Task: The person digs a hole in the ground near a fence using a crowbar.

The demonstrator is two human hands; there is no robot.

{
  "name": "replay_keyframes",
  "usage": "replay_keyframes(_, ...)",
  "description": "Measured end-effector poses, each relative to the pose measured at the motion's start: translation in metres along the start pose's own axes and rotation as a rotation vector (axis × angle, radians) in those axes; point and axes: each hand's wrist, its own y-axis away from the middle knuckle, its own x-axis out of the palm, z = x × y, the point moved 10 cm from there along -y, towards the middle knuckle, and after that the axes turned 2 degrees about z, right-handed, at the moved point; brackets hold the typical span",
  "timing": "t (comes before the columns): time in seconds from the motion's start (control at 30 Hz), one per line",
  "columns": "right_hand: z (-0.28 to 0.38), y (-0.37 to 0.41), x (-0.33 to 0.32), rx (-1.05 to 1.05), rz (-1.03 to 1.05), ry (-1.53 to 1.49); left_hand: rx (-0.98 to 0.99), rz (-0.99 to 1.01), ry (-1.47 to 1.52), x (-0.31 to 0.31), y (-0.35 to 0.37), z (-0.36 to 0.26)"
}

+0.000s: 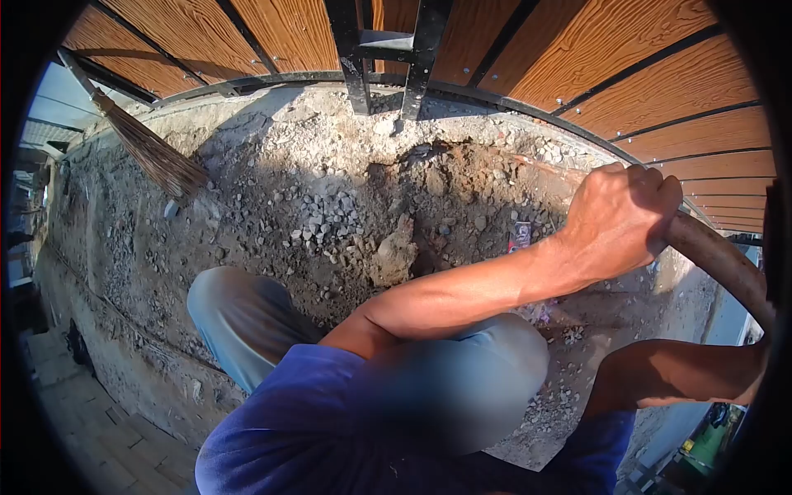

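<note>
Blue shirt (330,429) fills the bottom of the view, with grey trouser knees (239,309) just above it; the person is crouched.

- Rusty bar (718,260): a thick, brown, round shaft at the right of the view. It slants from upper left down to the right edge.
- Left hand (619,216): wrapped around the upper end of the bar, fingers curled tight over it, knuckles up. The arm reaches across the body to get there.
- Right forearm (668,371): below the bar, pointing toward its lower end. The right hand is lost in the dark rim of the view, so I cannot tell its state.
- Dug soil (445,206): left of the bar, a reddish, loosened hollow in the ground.
- Wrapper (520,235): a small coloured scrap lying on the soil, near the bar's upper end.
- Stone lump (394,252): further left of the bar, at the near edge of the hollow.
- Grey gravel (326,219): scattered left of that lump.
- Broom (153,153): far left of the bar, bristles resting on the dirt.
- Wood-slat fence (627,74): above the bar, with a black metal post (388,58) meeting the ground.
- Paved floor (99,429): well left of the bar and below it.
</note>
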Motion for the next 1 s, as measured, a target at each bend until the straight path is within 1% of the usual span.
replay_keyframes(0.07, -0.052, 0.006, -0.007, -0.022, 0.003, -0.07, 0.006, -0.035, -0.091, -0.016, -0.012, 0.022)
replay_keyframes(0.1, -0.089, 0.017, -0.012, -0.042, 0.005, -0.113, -0.016, -0.008, -0.105, -0.021, 0.002, 0.061)
replay_keyframes(0.13, -0.132, 0.033, -0.016, -0.047, -0.001, -0.153, -0.114, 0.019, -0.167, -0.034, 0.026, 0.113)
replay_keyframes(0.17, -0.258, 0.092, -0.007, 0.171, -0.377, 0.042, -0.213, -0.032, -0.332, -0.049, 0.055, 0.167)
replay_keyframes(0.2, -0.319, 0.133, 0.006, 0.047, -0.442, 0.35, -0.136, -0.02, -0.376, -0.058, 0.085, 0.199)
replay_keyframes(0.23, -0.329, 0.146, -0.024, 0.119, -0.479, 0.122, -0.076, -0.007, -0.414, -0.059, 0.102, 0.216)
replay_keyframes(0.27, -0.335, 0.149, -0.042, 0.168, -0.478, 0.069, -0.059, -0.001, -0.415, -0.061, 0.091, 0.215)
replay_keyframes(0.3, -0.336, 0.156, -0.054, 0.217, -0.49, 0.029, -0.204, 0.216, -0.337, -0.042, 0.078, 0.23)
replay_keyframes(0.33, -0.331, 0.166, -0.061, 0.261, -0.519, 0.038, -0.363, 0.434, -0.247, -0.016, 0.085, 0.246)
replay_keyframes(0.37, -0.327, 0.172, -0.064, 0.303, -0.534, 0.04, -0.385, 0.545, -0.248, 0.006, 0.088, 0.254)
replay_keyframes(0.4, -0.324, 0.186, -0.064, 0.286, -0.526, -0.017, -0.354, 0.548, -0.297, 0.012, 0.094, 0.252)
replay_keyframes(0.43, -0.316, 0.201, -0.06, 0.233, -0.447, -0.018, -0.332, 0.552, -0.354, 0.014, 0.108, 0.249)
replay_keyframes(0.47, -0.308, 0.215, -0.047, 0.268, -0.485, -0.031, -0.209, 0.441, -0.39, 0.005, 0.129, 0.233)
replay_keyframes(0.5, -0.305, 0.229, -0.038, 0.308, -0.464, -0.054, -0.356, 0.443, -0.345, -0.005, 0.169, 0.228)
replay_keyframes(0.53, -0.308, 0.249, -0.029, 0.369, -0.529, -0.065, -0.409, 0.48, -0.401, -0.014, 0.212, 0.219)
replay_keyframes(0.57, -0.317, 0.268, -0.015, 0.434, -0.506, -0.151, -0.405, 0.36, -0.388, -0.026, 0.241, 0.214)
replay_keyframes(0.6, -0.305, 0.272, -0.002, 0.401, -0.446, -0.104, -0.431, 0.345, -0.345, -0.034, 0.247, 0.208)
replay_keyframes(0.63, -0.294, 0.267, 0.008, 0.387, -0.366, -0.059, -0.438, 0.329, -0.344, -0.033, 0.232, 0.198)
replay_keyframes(0.67, -0.271, 0.245, 0.014, 0.316, -0.315, -0.065, -0.396, 0.342, -0.314, -0.029, 0.207, 0.176)
replay_keyframes(0.7, -0.232, 0.215, 0.02, 0.247, -0.284, -0.065, -0.357, 0.374, -0.277, -0.023, 0.183, 0.148)
replay_keyframes(0.73, -0.185, 0.177, 0.024, 0.198, -0.298, 0.077, -0.317, 0.368, -0.213, -0.014, 0.146, 0.114)
replay_keyframes(0.77, -0.142, 0.138, 0.015, 0.118, -0.248, -0.021, -0.263, 0.318, -0.176, -0.01, 0.105, 0.074)
replay_keyframes(0.8, -0.098, 0.098, 0.005, 0.089, -0.166, -0.059, -0.176, 0.248, -0.149, -0.001, 0.07, 0.039)
replay_keyframes(0.83, -0.063, 0.062, 0.006, 0.049, -0.077, -0.054, -0.077, 0.15, -0.079, 0.001, 0.039, 0.009)
replay_keyframes(0.87, -0.04, 0.033, 0.013, 0.025, -0.003, -0.037, -0.022, 0.076, -0.039, 0.003, 0.013, -0.011)
replay_keyframes(0.9, -0.029, 0.011, 0.024, 0.009, 0.04, -0.032, 0.043, -0.001, 0.0, 0.0, -0.004, -0.021)
replay_keyframes(0.93, -0.036, 0.004, 0.022, 0.01, 0.044, -0.035, 0.039, -0.001, 0.005, -0.001, -0.005, -0.009)
replay_keyframes(0.97, -0.059, 0.012, 0.01, 0.007, 0.02, -0.041, -0.002, 0.027, -0.031, 0.0, -0.003, 0.014)
replay_keyframes(1.0, -0.102, 0.031, 0.0, -0.004, -0.039, -0.054, -0.035, 0.057, -0.074, -0.001, 0.003, 0.046)
